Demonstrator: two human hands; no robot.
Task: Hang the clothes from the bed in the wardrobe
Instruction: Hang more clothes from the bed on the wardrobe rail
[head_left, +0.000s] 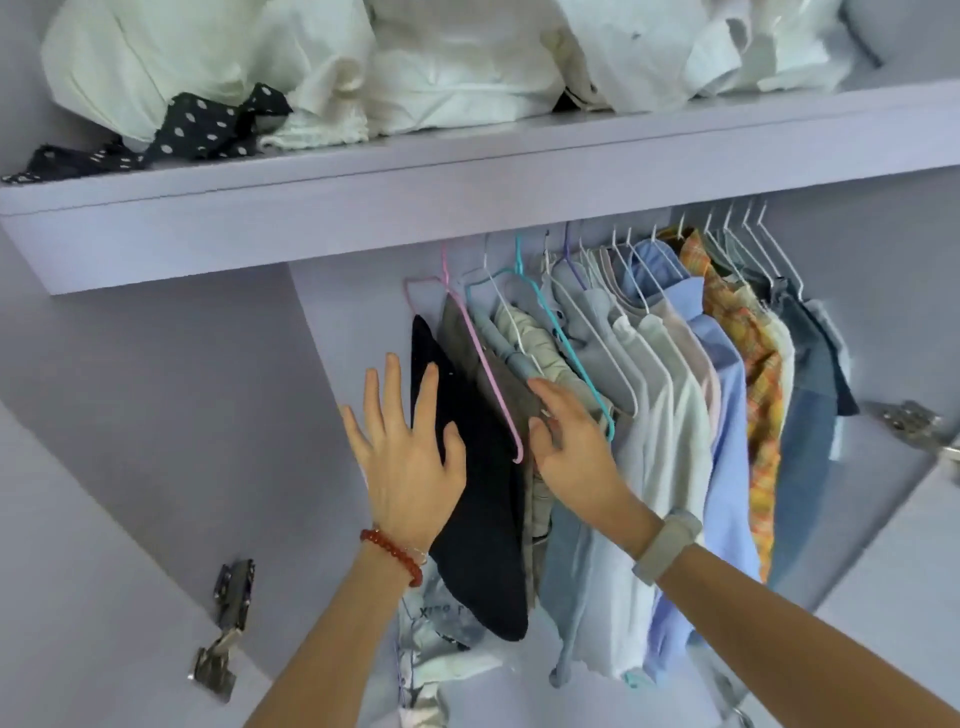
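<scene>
I face the inside of a lilac wardrobe. A black garment (480, 525) hangs at the left end of the row, next to an olive garment (498, 374) on a pink hanger (483, 358). My left hand (402, 447) lies flat with spread fingers against the black garment's left side. My right hand (563, 441) reaches in with straight fingers and touches the olive garment beside a teal hanger (566, 343). Further right hang white, light blue (727, 415), orange plaid (758, 395) and denim clothes on white wire hangers. The rail is hidden behind the shelf.
A lilac shelf (467, 208) runs overhead, piled with white fabric (322, 67) and a dark polka-dot cloth (202, 130). Metal hinges sit on the left door (223, 629) and the right door (914, 421). Crumpled printed fabric (441, 639) lies low under the black garment.
</scene>
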